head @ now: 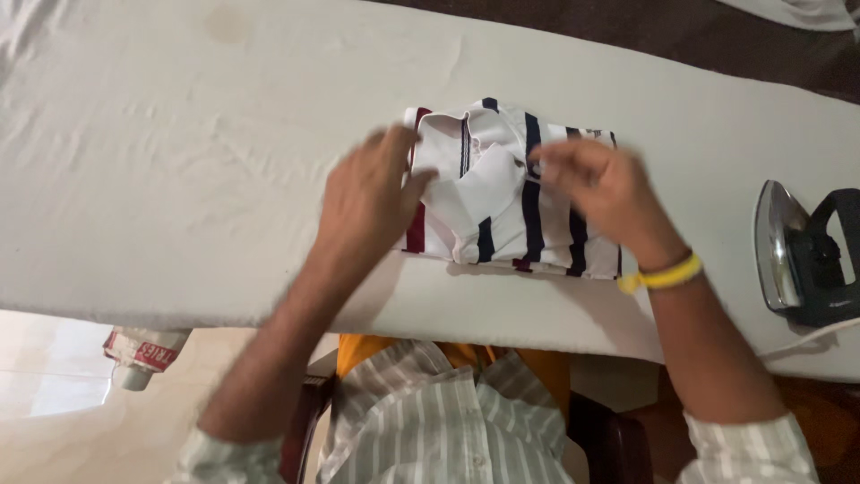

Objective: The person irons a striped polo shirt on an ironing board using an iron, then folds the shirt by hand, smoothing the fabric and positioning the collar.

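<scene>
A folded white shirt [502, 202] with dark blue and dark red stripes lies on the cloth-covered ironing table [206, 179], collar side up. My left hand [372, 193] rests flat on the shirt's left edge, fingers spread. My right hand [596, 188] is over the shirt's right half, with its fingers curled near the collar and blurred by motion. A yellow band [663, 276] circles my right wrist. Whether the right fingers pinch the fabric is unclear.
A dark electric iron [806, 255] stands on its heel at the table's right edge, close to my right forearm. A white bottle with a red label [143, 354] hangs below the table's near edge on the left. More white cloth [806, 11] lies at the far right corner.
</scene>
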